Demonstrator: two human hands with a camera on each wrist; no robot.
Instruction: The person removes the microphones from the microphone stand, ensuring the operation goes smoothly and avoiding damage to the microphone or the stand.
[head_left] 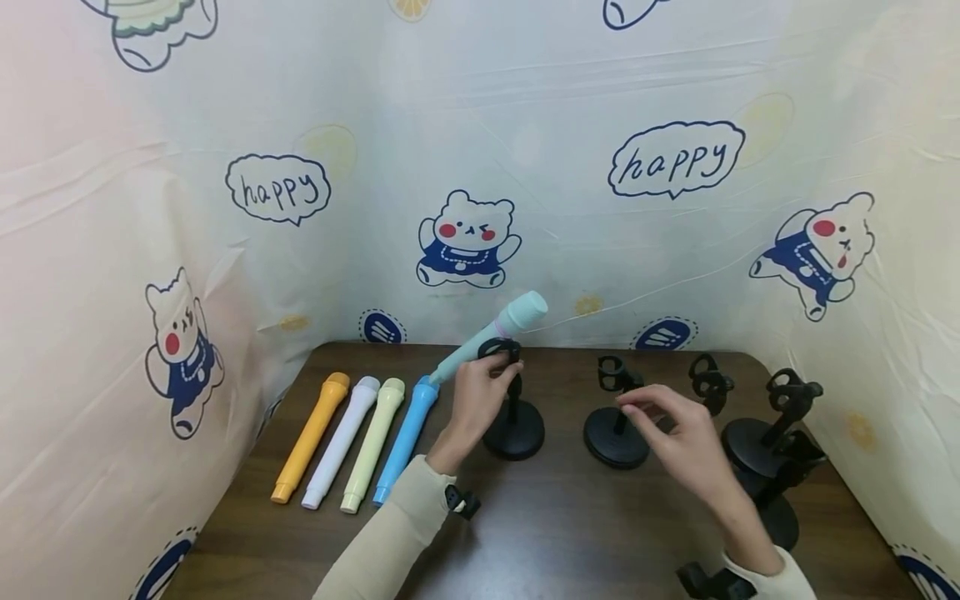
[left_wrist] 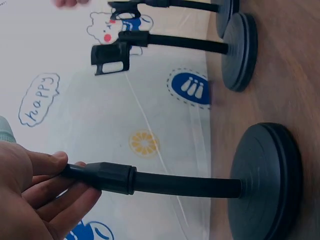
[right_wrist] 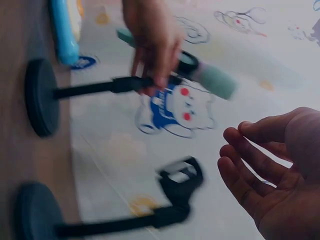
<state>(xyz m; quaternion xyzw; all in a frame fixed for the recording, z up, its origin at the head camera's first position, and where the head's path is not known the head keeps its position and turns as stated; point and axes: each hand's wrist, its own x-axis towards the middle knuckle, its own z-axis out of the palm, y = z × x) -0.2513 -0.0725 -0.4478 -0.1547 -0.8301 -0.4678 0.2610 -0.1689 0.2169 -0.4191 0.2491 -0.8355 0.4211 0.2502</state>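
My left hand (head_left: 477, 398) pinches the upper part of a black microphone stand (head_left: 514, 435) just under its clip. In the left wrist view, the thumb and fingertips are at the neck above the stand's collar (left_wrist: 117, 177). A mint-green microphone (head_left: 527, 310) lies tilted through that clip, its head up to the right. My right hand (head_left: 678, 433) is raised with loosely bent fingers beside a second black stand (head_left: 617, 440), whose clip holds nothing. The right wrist view shows the right hand's fingers (right_wrist: 245, 182) apart from that stand, with nothing between them.
Orange (head_left: 311, 437), lilac (head_left: 341, 442), pale yellow (head_left: 372, 446) and blue (head_left: 407, 442) microphones lie side by side on the left of the brown table (head_left: 555, 533). More black stands (head_left: 750, 442) crowd the right side. A printed cloth (head_left: 555, 208) hangs around the table.
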